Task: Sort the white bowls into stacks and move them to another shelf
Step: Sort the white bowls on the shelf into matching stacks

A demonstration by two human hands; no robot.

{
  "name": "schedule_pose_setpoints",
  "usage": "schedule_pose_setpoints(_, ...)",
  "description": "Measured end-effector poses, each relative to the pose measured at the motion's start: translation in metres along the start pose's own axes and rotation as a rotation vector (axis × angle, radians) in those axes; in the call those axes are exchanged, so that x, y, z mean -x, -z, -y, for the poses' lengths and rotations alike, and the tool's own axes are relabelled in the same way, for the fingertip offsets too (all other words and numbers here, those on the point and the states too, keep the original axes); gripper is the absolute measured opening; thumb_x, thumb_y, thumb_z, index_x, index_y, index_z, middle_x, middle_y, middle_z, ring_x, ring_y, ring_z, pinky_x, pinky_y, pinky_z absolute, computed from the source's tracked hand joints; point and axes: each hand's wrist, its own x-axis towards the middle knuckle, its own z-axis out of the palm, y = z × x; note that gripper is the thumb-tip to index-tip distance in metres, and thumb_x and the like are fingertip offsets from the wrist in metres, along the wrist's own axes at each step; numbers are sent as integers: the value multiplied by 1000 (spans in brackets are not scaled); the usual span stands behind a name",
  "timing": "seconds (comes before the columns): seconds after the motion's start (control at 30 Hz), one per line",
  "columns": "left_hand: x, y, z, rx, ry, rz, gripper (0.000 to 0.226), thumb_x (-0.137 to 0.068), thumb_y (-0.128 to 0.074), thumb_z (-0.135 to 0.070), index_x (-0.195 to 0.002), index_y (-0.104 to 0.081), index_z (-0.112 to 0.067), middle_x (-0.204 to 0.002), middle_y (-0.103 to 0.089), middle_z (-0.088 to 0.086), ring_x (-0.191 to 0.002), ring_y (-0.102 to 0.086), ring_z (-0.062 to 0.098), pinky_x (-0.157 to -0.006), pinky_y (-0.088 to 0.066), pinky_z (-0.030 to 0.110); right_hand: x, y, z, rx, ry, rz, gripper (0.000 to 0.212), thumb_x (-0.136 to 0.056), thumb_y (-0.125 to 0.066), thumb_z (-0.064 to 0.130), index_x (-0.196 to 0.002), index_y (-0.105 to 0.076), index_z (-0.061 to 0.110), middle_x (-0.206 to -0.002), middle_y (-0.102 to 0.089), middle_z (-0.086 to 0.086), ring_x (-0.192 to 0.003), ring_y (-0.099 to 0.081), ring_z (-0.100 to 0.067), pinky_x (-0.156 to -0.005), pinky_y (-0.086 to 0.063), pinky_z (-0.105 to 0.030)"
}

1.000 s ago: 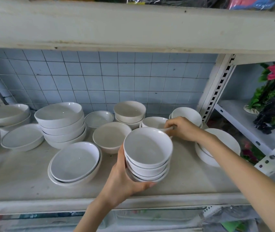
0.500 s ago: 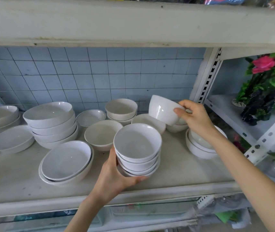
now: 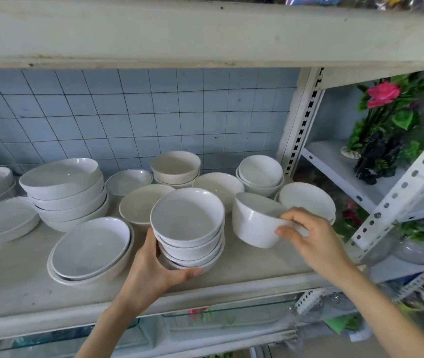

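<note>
A stack of small white bowls (image 3: 187,220) stands near the front of the shelf (image 3: 20,280). My left hand (image 3: 154,270) grips this stack from below and the left side. My right hand (image 3: 309,239) pinches the rim of a single white bowl (image 3: 254,223), tilted and held just right of the stack, above the shelf. Other white bowls stand around: a tall stack of wide bowls (image 3: 66,192), two shallow bowls (image 3: 89,249) at front left, and a small stack (image 3: 260,174) at the back right.
More white bowls line the left edge (image 3: 1,218) and the back by the blue tiled wall (image 3: 128,115). A perforated white post (image 3: 306,120) bounds the shelf on the right. Beyond it a side shelf holds artificial flowers (image 3: 383,130). A shelf board hangs close overhead (image 3: 205,34).
My right hand has brought the single bowl down and toward me, from up near the back to just right of the held stack. The left hand keeps its grip on the stack.
</note>
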Motion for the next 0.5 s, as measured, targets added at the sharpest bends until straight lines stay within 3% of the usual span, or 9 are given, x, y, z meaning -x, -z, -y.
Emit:
schedule_pose_setpoints(0.07, 0, 0, 0, 3, -3, 4, 99, -37, -88, -47, -120, -35, -49, -114, -53, -42, -111, -49, -16, -84, -36, -2, 8, -6, -4, 12, 10, -2, 33, -70, -59, 64, -75, -62, 32, -90, -60, 17, -84, -56, -1, -75, -40, -9)
schedule_pose_setpoints(0.17, 1, -1, 0, 11, -6, 8, 98, -38, -87, -47, -120, -34, -49, -113, -51, -45, -111, -47, -19, -84, -34, -3, 15, -17, -12, 75, 72, 0, 46, -77, -49, 71, -84, -61, 27, -90, -58, 13, -83, -55, -5, -73, -42, -14)
schedule_pose_setpoints(0.33, 0, -1, 1, 4, -19, 23, 99, -41, -85, -49, -122, -31, -50, -117, -49, -44, -115, -46, -17, -88, -33, -2, 16, -29, -25, 168, 163, 17, 28, -85, -50, 56, -82, -58, 28, -81, -56, 11, -77, -52, -4, -68, -45, -29)
schedule_pose_setpoints(0.5, 1, 0, 3, 17, -21, 36, 100, -42, -87, -48, -126, -32, -48, -122, -51, -37, -118, -47, -12, -90, -35, 1, 19, -35, -36, 206, 160, 37, 12, -80, -58, 38, -77, -60, 27, -78, -57, 13, -78, -51, 1, -62, -45, -34)
